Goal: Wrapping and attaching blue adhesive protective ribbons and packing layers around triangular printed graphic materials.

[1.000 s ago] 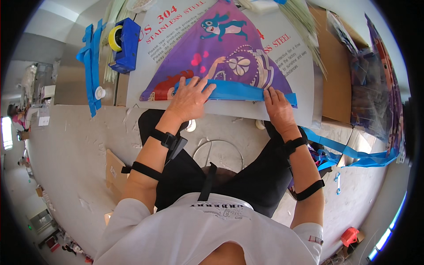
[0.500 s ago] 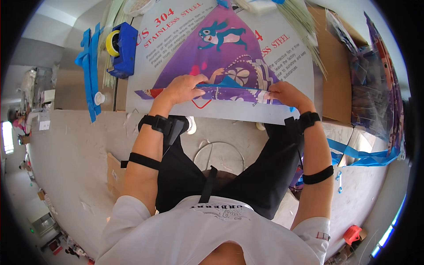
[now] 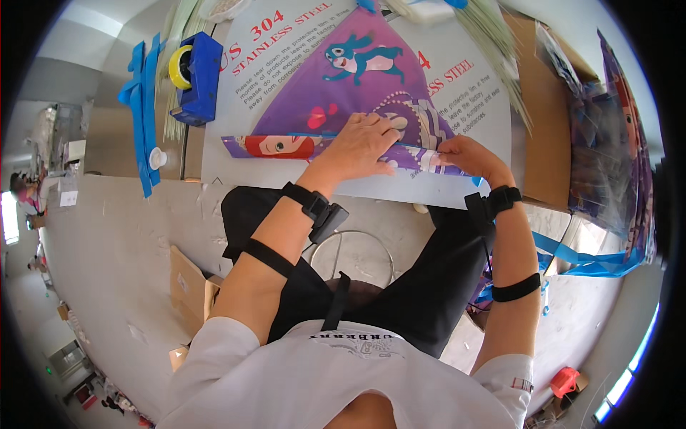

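Note:
A purple triangular sheet, which looks like a kite sail (image 3: pixel 325 89), lies on the worktop with its point away from me. It bears a blue cartoon rabbit and pink hearts. Its near edge is folded into a long strip, on which a red-haired cartoon face shows at the left. My left hand (image 3: pixel 361 146) bends over the middle of this strip, its fingers on the far side and thumb on the near side. At the strip's right end, my right hand (image 3: pixel 471 159) pinches the edge between thumb and fingers.
Under the sail is a printed white protective film (image 3: pixel 250 121). A blue tape dispenser (image 3: pixel 200 82) with yellow tape stands at the left, beside blue ribbons (image 3: pixel 143 107) and a white spool (image 3: pixel 158 159). Thin pale sticks (image 3: pixel 493 43) lie at the far right, near a cardboard box (image 3: pixel 543 121).
My left hand has slid right along the folded strip, uncovering the printed face at the left. The right hand stays at the right end, and the sail has shifted slightly right.

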Demonstrator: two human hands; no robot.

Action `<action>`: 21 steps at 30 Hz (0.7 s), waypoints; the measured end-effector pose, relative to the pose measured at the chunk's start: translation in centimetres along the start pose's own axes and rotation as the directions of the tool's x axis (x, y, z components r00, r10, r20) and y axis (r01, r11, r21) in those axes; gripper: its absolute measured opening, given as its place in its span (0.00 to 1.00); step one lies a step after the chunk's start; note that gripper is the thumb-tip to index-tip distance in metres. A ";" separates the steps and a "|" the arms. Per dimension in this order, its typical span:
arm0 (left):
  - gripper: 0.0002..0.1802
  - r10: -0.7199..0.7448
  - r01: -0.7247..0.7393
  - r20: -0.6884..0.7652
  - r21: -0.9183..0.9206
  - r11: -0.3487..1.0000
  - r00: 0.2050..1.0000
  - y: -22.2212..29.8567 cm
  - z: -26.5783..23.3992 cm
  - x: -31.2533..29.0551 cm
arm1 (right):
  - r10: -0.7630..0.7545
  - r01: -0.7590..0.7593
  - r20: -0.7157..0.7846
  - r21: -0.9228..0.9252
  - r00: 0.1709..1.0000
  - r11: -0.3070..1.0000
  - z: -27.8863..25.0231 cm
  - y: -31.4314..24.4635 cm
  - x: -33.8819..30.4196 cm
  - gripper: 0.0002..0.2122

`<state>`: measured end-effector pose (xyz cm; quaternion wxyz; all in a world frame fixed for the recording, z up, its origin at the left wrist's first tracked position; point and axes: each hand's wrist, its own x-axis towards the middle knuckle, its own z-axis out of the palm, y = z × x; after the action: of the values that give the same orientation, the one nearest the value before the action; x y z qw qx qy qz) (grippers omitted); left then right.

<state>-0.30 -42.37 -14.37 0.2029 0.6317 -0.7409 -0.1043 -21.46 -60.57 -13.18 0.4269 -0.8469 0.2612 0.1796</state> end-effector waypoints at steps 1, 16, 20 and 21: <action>0.28 -0.065 0.066 0.103 -0.008 0.998 0.993 -0.1 0.1 0.3 | -0.003 0.003 0.003 -0.005 1.000 1.000 0.0 0.2 0.2 0.12; 0.12 -0.180 0.178 -0.014 0.235 0.956 0.984 -4.3 -2.4 -6.6 | -0.040 0.042 0.029 -0.085 0.999 0.996 -0.4 0.6 0.7 0.14; 0.11 -0.194 0.214 -0.113 0.202 0.956 0.975 -4.8 -2.4 -8.4 | -0.109 0.109 -0.009 -0.051 0.994 0.993 -0.6 1.0 0.9 0.14; 0.11 -0.192 0.211 -0.111 0.200 0.957 0.975 -4.9 -2.3 -8.5 | -0.089 0.090 0.012 -0.060 0.996 0.994 -0.7 0.9 1.0 0.14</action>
<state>6.13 -34.73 -15.75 0.1565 0.7259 -0.6696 -0.0164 -21.15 -61.88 -13.89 0.4100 -0.8694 0.2156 0.1719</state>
